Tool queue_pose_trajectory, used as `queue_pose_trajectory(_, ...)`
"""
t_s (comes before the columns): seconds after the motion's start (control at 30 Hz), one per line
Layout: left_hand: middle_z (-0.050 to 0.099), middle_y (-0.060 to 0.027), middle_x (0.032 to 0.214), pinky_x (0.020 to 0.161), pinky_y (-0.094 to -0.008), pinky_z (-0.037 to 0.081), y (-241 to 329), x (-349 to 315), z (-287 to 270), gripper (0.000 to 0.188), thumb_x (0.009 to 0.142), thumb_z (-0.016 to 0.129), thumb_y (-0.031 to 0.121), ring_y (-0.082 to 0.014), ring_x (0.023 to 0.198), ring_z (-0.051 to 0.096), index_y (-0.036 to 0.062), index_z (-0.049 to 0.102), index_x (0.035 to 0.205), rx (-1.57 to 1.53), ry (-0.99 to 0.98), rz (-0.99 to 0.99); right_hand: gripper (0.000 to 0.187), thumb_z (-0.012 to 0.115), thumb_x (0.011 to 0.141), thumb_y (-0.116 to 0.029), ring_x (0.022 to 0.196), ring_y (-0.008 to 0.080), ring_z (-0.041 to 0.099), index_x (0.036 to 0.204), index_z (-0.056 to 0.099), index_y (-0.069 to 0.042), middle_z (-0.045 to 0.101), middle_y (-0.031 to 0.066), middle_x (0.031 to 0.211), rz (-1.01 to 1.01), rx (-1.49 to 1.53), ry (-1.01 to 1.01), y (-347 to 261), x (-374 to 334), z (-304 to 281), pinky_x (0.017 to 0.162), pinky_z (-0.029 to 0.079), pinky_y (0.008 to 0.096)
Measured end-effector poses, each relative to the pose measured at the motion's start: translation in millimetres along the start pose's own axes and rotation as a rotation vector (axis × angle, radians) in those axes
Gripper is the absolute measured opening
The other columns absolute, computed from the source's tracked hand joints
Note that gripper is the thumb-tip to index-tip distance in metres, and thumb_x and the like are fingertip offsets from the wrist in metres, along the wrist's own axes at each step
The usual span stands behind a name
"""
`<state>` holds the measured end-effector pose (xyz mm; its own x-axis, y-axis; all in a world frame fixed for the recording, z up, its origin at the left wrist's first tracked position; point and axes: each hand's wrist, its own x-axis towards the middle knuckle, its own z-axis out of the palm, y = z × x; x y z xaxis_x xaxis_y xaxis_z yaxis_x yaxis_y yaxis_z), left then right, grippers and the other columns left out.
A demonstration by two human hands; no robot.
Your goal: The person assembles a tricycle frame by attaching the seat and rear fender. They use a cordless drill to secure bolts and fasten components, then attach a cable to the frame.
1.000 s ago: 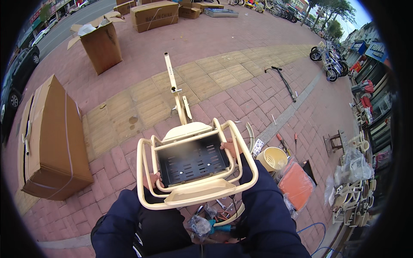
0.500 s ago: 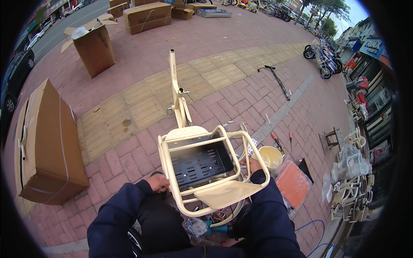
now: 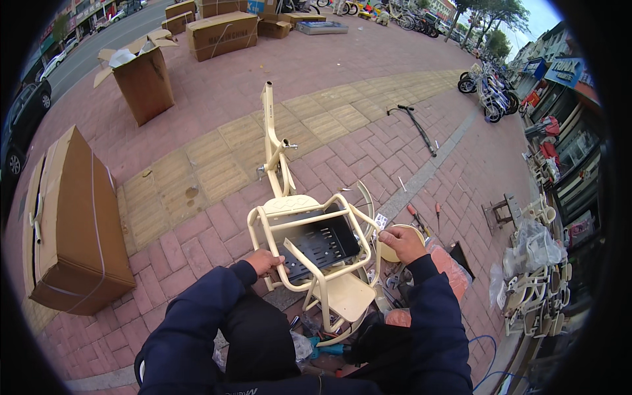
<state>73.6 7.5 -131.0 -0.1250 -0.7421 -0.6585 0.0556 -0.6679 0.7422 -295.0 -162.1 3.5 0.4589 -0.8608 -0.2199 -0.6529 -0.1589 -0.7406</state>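
Note:
A cream tubular cycle frame (image 3: pixel 276 178) lies in front of my knees, its front stem pointing away from me. Toward its rear a slotted black tray (image 3: pixel 316 240) sits among the cream tubes. My left hand (image 3: pixel 264 262) is closed on a tube at the left of the tray. At the right, my right hand (image 3: pixel 403 242) grips a bent cream tube of the same frame. A flat cream panel (image 3: pixel 349 296) hangs tilted between the tubes nearest me. Behind my right hand stands a cream round bucket (image 3: pixel 413 232), partly covered.
Tall cardboard boxes (image 3: pixel 79 230) stand at the left, with an open carton (image 3: pixel 141 82) farther back. A floor pump (image 3: pixel 418 128) lies on the paving. Red-handled screwdrivers (image 3: pixel 413 210) lie right of the frame. Wrapped cream parts (image 3: pixel 536 289) are piled at the right.
The cream tubes and panel nearest me have tilted and swung down toward me. My left hand has risen onto the left tube, and my right hand has come up into view on the right tube.

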Motion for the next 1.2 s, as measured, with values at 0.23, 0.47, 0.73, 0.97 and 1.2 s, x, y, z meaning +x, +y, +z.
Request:
queue_pose_trajectory(0.23, 0.072, -0.0076, 0.087, 0.038, -0.022, 0.022, -12, 26, -8, 0.019, 0.1, 0.055, 0.021, -0.0036, 0.044, 0.028, 0.0034, 0.061, 0.098, -0.282, 0.066, 0.041, 0.067, 0.067, 0.081, -0.063, 0.091, 0.0391, 0.067, 0.102, 0.07, 0.001, 0.07, 0.022, 0.096, -0.078, -0.377, -0.364, -47, -40, 139, 0.08, 0.053, 0.0426)
queue_pose_trajectory(0.47, 0.045, -0.0007, 0.056, 0.035, -0.0286, 0.02, 19, 37, 3, 0.026, 0.099, 0.056, 0.022, -0.0096, 0.038, 0.029, 0.0041, 0.059, 0.081, -0.285, 0.359, 0.098, 0.039, 0.063, 0.085, -0.037, 0.085, 0.0437, 0.066, 0.098, 0.065, 0.001, 0.068, 0.0253, 0.086, 0.004, -0.363, -0.29, -26, -62, 185, 0.078, 0.052, 0.0514)
queue_pose_trajectory(0.73, 0.06, -0.0069, 0.069, 0.039, -0.0317, 0.031, 88, 48, 55, 0.019, 0.093, 0.063, 0.018, -0.0158, 0.044, 0.043, 0.003, 0.062, 0.082, -0.427, 0.523, 0.198, 0.027, 0.059, 0.082, -0.023, 0.083, 0.0477, 0.062, 0.09, 0.059, 0.002, 0.065, 0.0272, 0.082, -0.115, -0.198, 0.114, -49, -38, 91, 0.076, 0.05, 0.0545)
queue_pose_trajectory(0.97, 0.049, -0.0067, 0.063, 0.039, -0.0331, 0.03, 110, 17, 65, 0.022, 0.094, 0.06, 0.016, -0.0167, 0.043, 0.04, 0.0037, 0.059, 0.075, -0.613, 0.603, 0.256, 0.028, 0.059, 0.079, -0.022, 0.081, 0.0474, 0.061, 0.094, 0.061, 0.002, 0.064, 0.0278, 0.081, -0.244, -0.171, 0.011, -79, -40, 48, 0.074, 0.05, 0.0527)
queue_pose_trajectory(1.2, 0.048, -0.0059, 0.061, 0.04, -0.0322, 0.027, 93, 10, 45, 0.023, 0.093, 0.058, 0.016, -0.0168, 0.042, 0.039, 0.0033, 0.059, 0.073, -0.646, 0.724, 0.347, 0.022, 0.063, 0.081, -0.018, 0.057, 0.0275, 0.063, 0.084, 0.06, 0.003, 0.063, 0.0159, 0.063, -0.279, -0.073, -0.086, -98, -35, 61, 0.057, 0.05, 0.0405)
